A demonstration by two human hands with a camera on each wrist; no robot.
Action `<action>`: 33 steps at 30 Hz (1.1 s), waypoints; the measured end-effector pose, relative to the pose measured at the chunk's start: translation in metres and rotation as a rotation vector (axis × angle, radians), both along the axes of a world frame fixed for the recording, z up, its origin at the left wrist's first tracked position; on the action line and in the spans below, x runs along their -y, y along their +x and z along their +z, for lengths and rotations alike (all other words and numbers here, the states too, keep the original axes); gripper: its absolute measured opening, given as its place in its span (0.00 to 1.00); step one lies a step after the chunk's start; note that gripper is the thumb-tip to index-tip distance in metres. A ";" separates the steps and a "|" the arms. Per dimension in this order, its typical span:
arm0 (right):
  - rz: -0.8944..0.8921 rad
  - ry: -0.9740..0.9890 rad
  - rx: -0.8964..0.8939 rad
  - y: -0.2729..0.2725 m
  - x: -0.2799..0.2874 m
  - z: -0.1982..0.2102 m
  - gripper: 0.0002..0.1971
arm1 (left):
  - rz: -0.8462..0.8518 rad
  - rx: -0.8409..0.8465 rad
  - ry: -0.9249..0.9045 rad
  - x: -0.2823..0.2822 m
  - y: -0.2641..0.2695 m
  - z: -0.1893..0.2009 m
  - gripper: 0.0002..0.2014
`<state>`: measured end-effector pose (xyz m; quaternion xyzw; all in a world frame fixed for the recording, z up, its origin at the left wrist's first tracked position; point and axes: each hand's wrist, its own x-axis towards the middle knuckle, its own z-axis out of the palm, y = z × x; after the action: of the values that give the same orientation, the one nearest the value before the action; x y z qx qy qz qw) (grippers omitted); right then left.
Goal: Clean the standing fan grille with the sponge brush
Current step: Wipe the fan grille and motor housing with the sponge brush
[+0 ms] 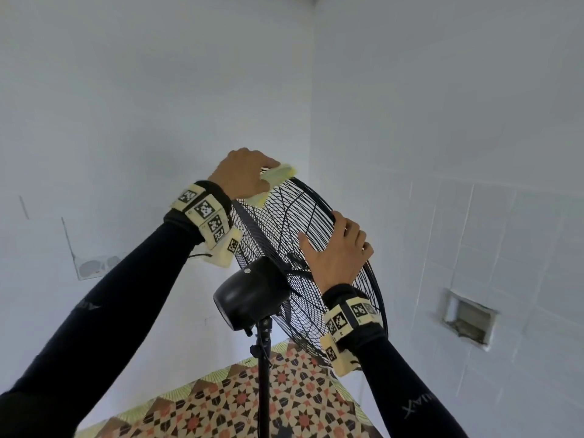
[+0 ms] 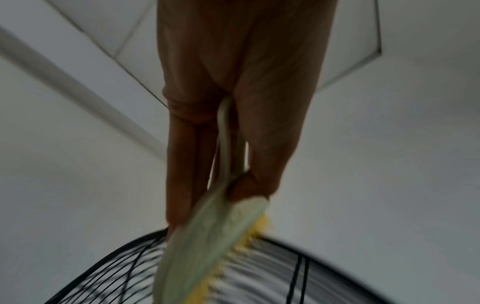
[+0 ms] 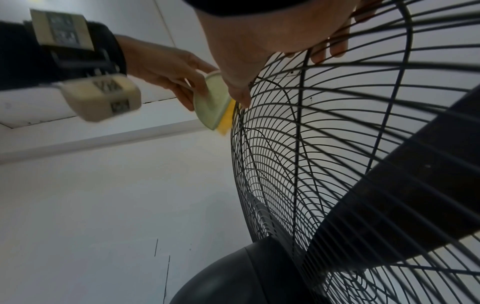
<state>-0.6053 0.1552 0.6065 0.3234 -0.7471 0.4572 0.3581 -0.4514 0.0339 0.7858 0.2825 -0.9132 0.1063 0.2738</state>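
The black wire grille of the standing fan tilted back on its pole (motor housing toward me); my left hand pinched the pale green, yellow-edged sponge brush against its top rim, while my right hand curled its fingers through the wires beside

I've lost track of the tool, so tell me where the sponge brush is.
In the head view the sponge brush sits at the top rim of the fan grille, held by the left hand, up-left of the right hand.
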 end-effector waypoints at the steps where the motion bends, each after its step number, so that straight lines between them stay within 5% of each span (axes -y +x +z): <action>1: 0.003 0.005 -0.005 0.001 0.001 0.000 0.39 | -0.022 0.019 0.025 -0.001 0.004 0.012 0.27; 7: 0.018 0.010 -0.008 0.006 0.003 0.004 0.39 | 0.264 -0.080 -0.078 0.011 0.008 0.024 0.22; 11: 0.005 0.022 0.009 0.001 0.000 0.000 0.38 | 0.197 0.055 -0.055 0.004 -0.004 0.019 0.19; 16: 0.006 0.015 -0.018 0.003 0.003 0.001 0.38 | -0.089 0.114 0.231 -0.029 0.000 0.042 0.26; 21: 0.036 0.029 0.003 0.006 -0.001 0.004 0.38 | 0.179 0.003 0.012 -0.016 0.004 0.029 0.28; 27: 0.050 0.034 0.015 0.002 -0.003 0.002 0.38 | -0.110 0.183 0.000 -0.045 -0.006 0.023 0.26; 31: 0.092 0.069 0.028 0.008 -0.003 0.005 0.38 | 0.154 -0.036 -0.039 -0.034 0.008 0.024 0.27; 33: 0.107 0.106 0.067 0.009 -0.003 0.009 0.39 | 0.136 0.009 -0.013 -0.030 0.009 0.011 0.27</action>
<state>-0.5966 0.1580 0.6157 0.3660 -0.7634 0.4460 0.2906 -0.4425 0.0639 0.7965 0.3417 -0.8924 0.1320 0.2636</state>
